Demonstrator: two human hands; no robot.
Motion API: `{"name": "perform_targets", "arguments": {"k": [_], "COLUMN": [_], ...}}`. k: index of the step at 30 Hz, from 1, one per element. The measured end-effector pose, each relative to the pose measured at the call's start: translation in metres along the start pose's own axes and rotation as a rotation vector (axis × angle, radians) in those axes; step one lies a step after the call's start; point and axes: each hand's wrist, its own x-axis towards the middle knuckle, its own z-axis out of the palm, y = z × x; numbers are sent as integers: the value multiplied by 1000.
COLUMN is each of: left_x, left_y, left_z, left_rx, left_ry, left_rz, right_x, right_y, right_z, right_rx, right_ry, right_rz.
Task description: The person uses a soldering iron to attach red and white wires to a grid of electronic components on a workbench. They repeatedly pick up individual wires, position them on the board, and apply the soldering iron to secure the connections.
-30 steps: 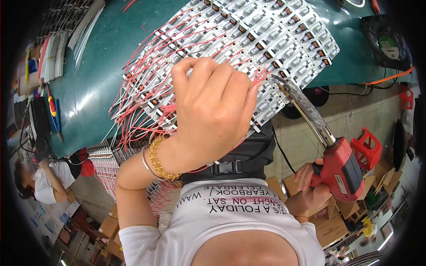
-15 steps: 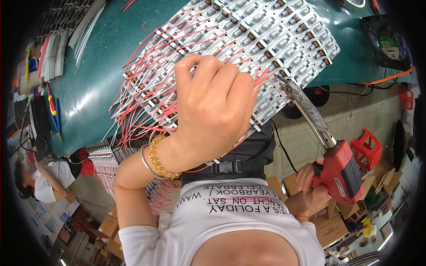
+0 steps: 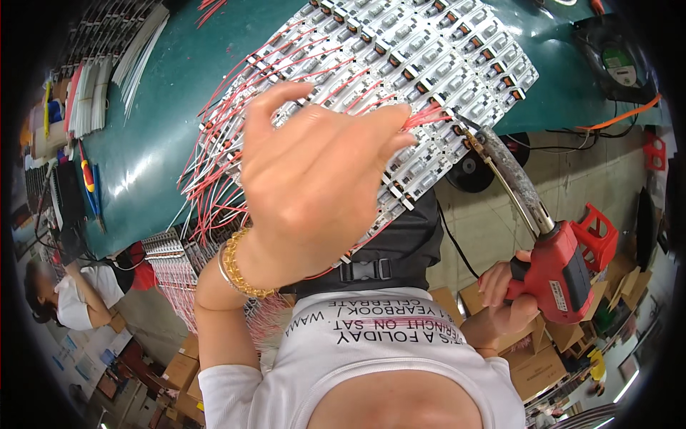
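A large panel of small white circuit boards lies across the front of the table, with parts in orange and black on it. Over it, my left hand pinches a small bundle of red wires between thumb and finger, their ends pointing right. In my right hand is a red and black soldering gun, gripped by its handle. Its long metal barrel reaches up and left, and the tip is beside the wire ends at the panel's right part. Many red and white wires fan out from the panel's left side.
The table has a green top. At its left are a screwdriver and bundles of white wires; a black fan stands at the far right. Below are a red stool and cardboard boxes. Another person sits at left.
My left hand has shifted left and its forefinger side has opened out, the wires still pinched. The soldering gun has moved slightly right, and the panel sits slightly further left in view.
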Motion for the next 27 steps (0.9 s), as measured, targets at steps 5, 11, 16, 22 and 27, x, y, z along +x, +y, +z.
{"name": "perform_targets", "arguments": {"k": [5,11,16,22,27], "left_x": [-2,-12,-12,-14,-16], "left_y": [7,8,8,7,7], "left_z": [11,25,26,28,31], "left_rx": [-131,-24,-17,-2,14], "left_ry": [-144,-109,-122,-108,-87], "left_rz": [-93,-91,-76,-58,-31], "right_x": [-7,-16,-15,-10,-9], "right_y": [-1,0,-1,1,2], "right_z": [-4,-4,2,4,3], "right_rx": [0,-18,-86,-109,-121], "right_ry": [1,62,78,29,-18], "right_rz": [0,35,18,21,-46]}}
